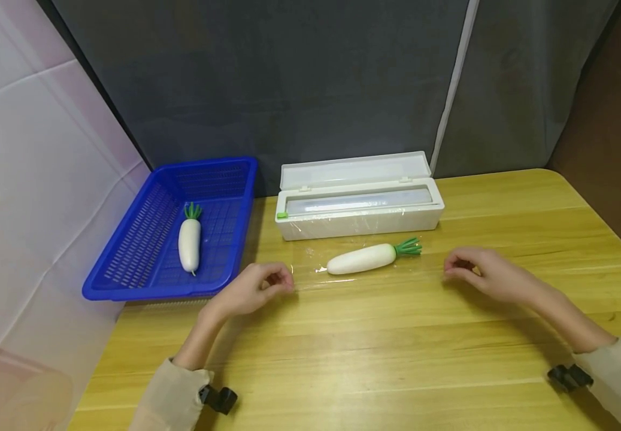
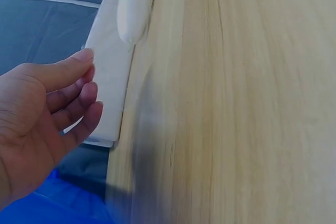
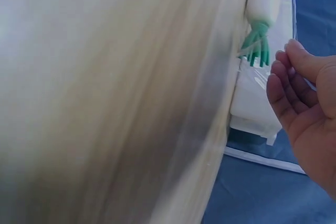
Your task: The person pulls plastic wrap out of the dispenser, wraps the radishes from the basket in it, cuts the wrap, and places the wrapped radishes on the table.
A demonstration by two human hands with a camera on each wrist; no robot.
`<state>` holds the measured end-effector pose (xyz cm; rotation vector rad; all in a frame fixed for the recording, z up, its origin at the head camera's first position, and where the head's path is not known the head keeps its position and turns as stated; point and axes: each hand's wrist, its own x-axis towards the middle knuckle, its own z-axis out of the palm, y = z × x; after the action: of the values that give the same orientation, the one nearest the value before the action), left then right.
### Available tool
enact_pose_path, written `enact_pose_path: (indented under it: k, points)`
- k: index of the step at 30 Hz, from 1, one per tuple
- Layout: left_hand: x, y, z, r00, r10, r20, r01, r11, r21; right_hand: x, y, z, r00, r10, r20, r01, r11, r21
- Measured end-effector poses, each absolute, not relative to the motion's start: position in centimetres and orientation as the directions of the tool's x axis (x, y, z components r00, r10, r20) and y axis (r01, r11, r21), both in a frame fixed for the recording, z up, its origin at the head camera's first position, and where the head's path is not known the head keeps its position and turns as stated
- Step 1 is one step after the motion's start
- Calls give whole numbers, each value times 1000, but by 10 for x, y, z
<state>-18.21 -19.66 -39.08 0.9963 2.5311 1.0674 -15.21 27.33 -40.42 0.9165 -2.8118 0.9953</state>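
A sheet of clear plastic wrap stretches forward from the dispenser box over the table, shown by glints and faint edges. On it lies a white radish with green leaf stubs pointing right. My left hand pinches the wrap's near left edge between thumb and forefinger. At the opposite side my right hand pinches the near right edge, just beyond the leaf stubs. In the left wrist view the radish is ahead of the fingertips; in the right wrist view its green stubs are near my fingers.
The white dispenser box stands behind the radish, its lid raised and a film roll inside. At the left is a blue basket with a second white radish in it. A dark curtain hangs behind the wooden table.
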Motion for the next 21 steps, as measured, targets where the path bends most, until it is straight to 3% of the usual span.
enact_pose_path:
  k: [13,21]
  points:
    - [-188,-189,-394,-785,524,330,589,466,661,-162,276,-392,-809,-459,367,-586,667,-460]
    - [-191,-182,-395,-796,424,431,602,488,632,-168,271,-386,-790,-415,451,-603,660,-448]
